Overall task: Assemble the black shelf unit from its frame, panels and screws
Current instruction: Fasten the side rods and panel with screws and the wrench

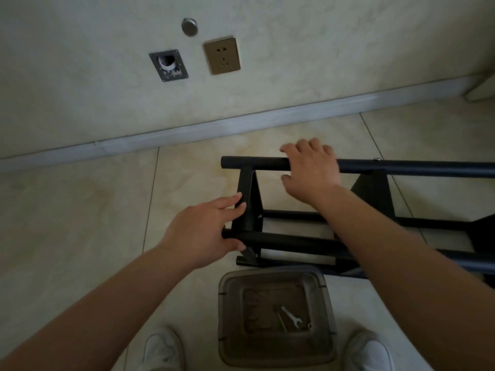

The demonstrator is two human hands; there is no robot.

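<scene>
Right hand is wrapping the shelf frame's top tube; left hand, at eight o'clock, is apparently gripping the end panel.

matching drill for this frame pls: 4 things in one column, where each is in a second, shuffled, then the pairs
1. left hand
2. right hand
3. wrench
4. wall socket

A. on the wall above the skirting
B. grips the top black tube
C. in the translucent bin between the shoes
D. on the near tube end and black end panel

Pairs: 1-D, 2-B, 3-C, 4-A
</scene>
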